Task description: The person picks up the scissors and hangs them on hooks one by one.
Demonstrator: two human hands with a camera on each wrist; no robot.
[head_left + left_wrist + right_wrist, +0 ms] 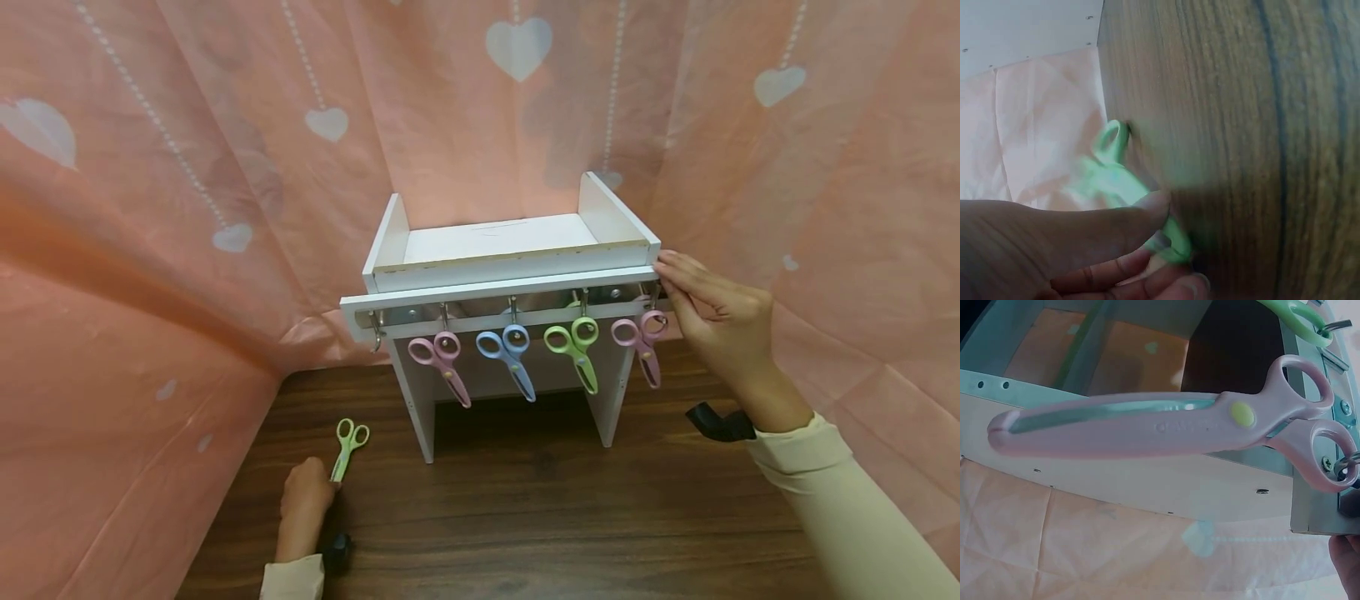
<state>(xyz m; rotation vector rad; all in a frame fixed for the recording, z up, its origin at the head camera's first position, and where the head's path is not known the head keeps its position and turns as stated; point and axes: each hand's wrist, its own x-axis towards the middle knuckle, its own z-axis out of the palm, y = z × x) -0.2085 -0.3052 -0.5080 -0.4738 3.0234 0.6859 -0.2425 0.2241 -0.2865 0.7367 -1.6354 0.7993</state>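
Low on the left, my left hand (306, 497) pinches green scissors (344, 448) near the blade end, handle loops pointing away from me. In the left wrist view, thumb and fingers close on these green scissors (1110, 178), which look blurred. My right hand (723, 321) holds the right end of a white hook rail (480, 293) on a white shelf unit (615, 400). From the rail's hooks hang pink scissors (442, 360), blue scissors (512, 358), green scissors (576, 346) and, nearest my right hand, other pink scissors (643, 343), large in the right wrist view.
A metal hook (376, 329) sticks out at the rail's left end. The shelf unit stands on a dark wooden floor-like surface (555, 517). Pink cloth (225, 167) with white hearts surrounds it at the back and sides.
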